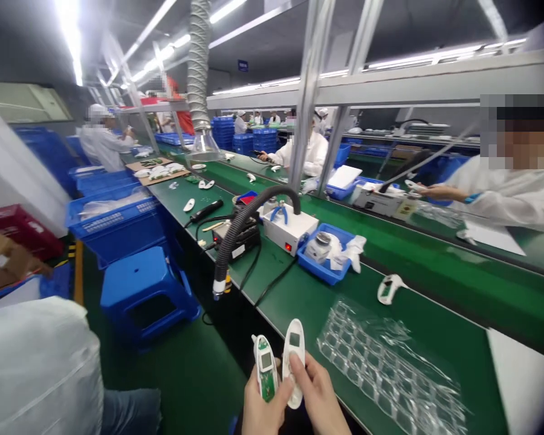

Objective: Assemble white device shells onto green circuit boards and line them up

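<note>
At the near end of the green desk (290,314), 2 hands hold 2 white plastic parts upright, side by side and just apart. The left hand (265,415) is closed around the lower end of an opened handheld device (265,368), whose green circuit board (267,386) and small LCD screen (266,360) face up, with the device rising above the hand. The right hand (317,402) grips a white plastic shell (294,356) with a small window near its top, its fingers (301,377) laid across the shell's lower part.

To the right of the hands, a clear plastic blister tray (385,362) lies flat on the desk, and beyond it lies another white plastic part (390,289). Farther along the desk, a blue plastic tray (320,270) holds a round container and white cloth. Just left of it stands a white box (286,232) with a red light, with blue-handled pliers (278,212) on top. A black flexible hose (249,223) arches beside the box, and a black soldering iron (207,211) lies farther left. On the right, a co-worker's white sleeve (503,199) reaches over the neighbouring desk. A blue plastic stool (145,290) stands on the floor to the left.
</note>
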Demonstrator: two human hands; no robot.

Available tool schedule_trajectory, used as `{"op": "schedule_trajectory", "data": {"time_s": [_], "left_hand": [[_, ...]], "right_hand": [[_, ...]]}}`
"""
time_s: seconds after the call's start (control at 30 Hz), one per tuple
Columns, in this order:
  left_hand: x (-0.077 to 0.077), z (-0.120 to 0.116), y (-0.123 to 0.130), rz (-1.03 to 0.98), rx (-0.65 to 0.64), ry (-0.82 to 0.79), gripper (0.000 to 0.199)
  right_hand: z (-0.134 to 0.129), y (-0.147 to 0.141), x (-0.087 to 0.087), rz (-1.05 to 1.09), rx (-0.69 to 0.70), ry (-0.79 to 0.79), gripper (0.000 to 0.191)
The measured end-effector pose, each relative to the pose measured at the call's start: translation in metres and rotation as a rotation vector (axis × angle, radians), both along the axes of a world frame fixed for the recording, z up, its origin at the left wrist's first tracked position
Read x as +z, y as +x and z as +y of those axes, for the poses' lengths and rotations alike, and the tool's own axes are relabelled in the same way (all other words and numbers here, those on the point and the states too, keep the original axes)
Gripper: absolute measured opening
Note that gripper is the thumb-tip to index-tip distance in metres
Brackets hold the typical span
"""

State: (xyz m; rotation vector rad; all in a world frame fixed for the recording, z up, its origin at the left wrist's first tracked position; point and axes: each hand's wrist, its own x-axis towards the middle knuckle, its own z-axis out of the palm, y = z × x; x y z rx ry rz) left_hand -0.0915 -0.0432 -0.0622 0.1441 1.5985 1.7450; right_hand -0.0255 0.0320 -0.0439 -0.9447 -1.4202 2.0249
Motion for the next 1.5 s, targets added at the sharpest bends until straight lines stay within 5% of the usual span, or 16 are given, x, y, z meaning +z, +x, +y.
{"op": "schedule_trajectory", "data": {"time_s": [0.1,0.2,0.37,0.67,0.9,1.07,1.3,1.5], "left_hand": [[-0.008,-0.017,-0.039,-0.133,0.171,0.097,0.076],[-0.013,-0.033,-0.090,-0.261,0.375,0.194,0.061],[-0.019,-0.040,-0.150,-0.265,0.506,0.232,0.050],[-0.019,0.004,-0.135,-0.326,0.300,0.192,0.061],[-0.014,-0.020,-0.157,-0.209,0.484,0.127,0.058],[-0.011,-0.023,-0.158,-0.176,0.465,0.128,0.060],[-0.009,-0.004,-0.150,-0.158,0.320,0.155,0.063],[0.003,-0.017,-0.109,-0.222,0.185,0.140,0.061]], "right_hand": [[0.000,-0.048,-0.010,0.066,0.104,-0.130,0.052],[-0.008,-0.117,-0.020,0.109,0.197,-0.266,0.063],[-0.029,-0.194,-0.032,0.074,0.297,-0.327,0.069],[-0.007,-0.151,-0.035,0.062,0.168,-0.273,0.057],[-0.028,-0.190,-0.036,0.044,0.229,-0.285,0.053],[-0.029,-0.189,-0.032,0.061,0.241,-0.292,0.052],[-0.012,-0.129,-0.028,0.061,0.178,-0.296,0.063],[-0.017,-0.057,-0.006,0.264,0.168,-0.556,0.048]]}}
